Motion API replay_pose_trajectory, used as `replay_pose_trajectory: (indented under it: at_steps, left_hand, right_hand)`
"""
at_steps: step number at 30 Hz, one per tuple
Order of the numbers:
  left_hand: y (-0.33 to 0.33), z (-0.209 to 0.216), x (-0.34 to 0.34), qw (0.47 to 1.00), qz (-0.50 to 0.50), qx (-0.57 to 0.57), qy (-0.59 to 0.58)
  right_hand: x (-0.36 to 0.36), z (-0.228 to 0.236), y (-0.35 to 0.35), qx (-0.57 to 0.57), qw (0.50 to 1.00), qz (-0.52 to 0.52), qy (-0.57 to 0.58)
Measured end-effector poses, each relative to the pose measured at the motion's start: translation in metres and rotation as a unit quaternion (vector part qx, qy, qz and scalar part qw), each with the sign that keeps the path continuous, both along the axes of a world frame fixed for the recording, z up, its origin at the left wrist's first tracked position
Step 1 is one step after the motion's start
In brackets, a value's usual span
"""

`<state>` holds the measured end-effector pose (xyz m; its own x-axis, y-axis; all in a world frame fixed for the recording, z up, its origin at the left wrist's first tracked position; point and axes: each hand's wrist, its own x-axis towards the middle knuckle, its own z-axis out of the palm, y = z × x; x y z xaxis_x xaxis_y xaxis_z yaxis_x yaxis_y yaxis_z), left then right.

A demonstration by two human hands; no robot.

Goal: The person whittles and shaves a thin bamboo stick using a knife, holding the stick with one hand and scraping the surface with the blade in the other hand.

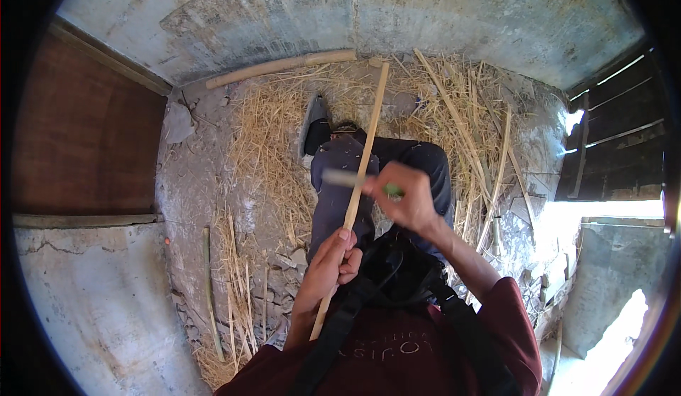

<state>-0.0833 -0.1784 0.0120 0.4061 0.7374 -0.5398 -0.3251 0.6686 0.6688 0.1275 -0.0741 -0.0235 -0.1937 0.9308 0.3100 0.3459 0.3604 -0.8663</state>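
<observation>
A long pale bamboo strip [374, 118] slants from beside my body up toward the far wall, passing over my dark trouser legs. My left hand [335, 260] is closed round its lower part, thumb on top. My right hand [406, 197] grips a knife by its green handle [394, 191]. The knife blade [342, 177] points left and crosses the strip above my left hand. Motion blurs the blade, so I cannot tell whether its edge touches the strip.
Straw and shavings [266, 130] litter the floor around my legs. A thick bamboo pole [284, 68] lies along the far wall. Several split strips [454, 105] lie at the right. A green bamboo stick [211, 289] rests at the left, near a brown wooden panel [92, 126].
</observation>
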Motion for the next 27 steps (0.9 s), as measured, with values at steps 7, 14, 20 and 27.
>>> replay_pose_trajectory:
  at_steps: [7, 14, 20, 27]
  left_hand:
    - [0.002, 0.005, 0.002, 0.999, -0.030, 0.024, -0.012]
    - [0.011, 0.000, 0.001, 0.998, -0.023, -0.002, 0.054]
    - [0.020, 0.008, 0.001, 0.997, -0.030, -0.017, 0.066]
    - [0.021, -0.002, -0.007, 0.996, -0.082, 0.028, 0.033]
  right_hand:
    - [0.044, -0.022, 0.027, -0.138, 0.984, -0.051, 0.100]
    - [0.031, -0.009, -0.007, -0.165, 0.982, 0.031, 0.090]
    - [0.017, 0.007, -0.011, -0.070, 0.989, 0.127, 0.027]
    - [0.015, 0.001, -0.011, -0.076, 0.982, 0.162, 0.064]
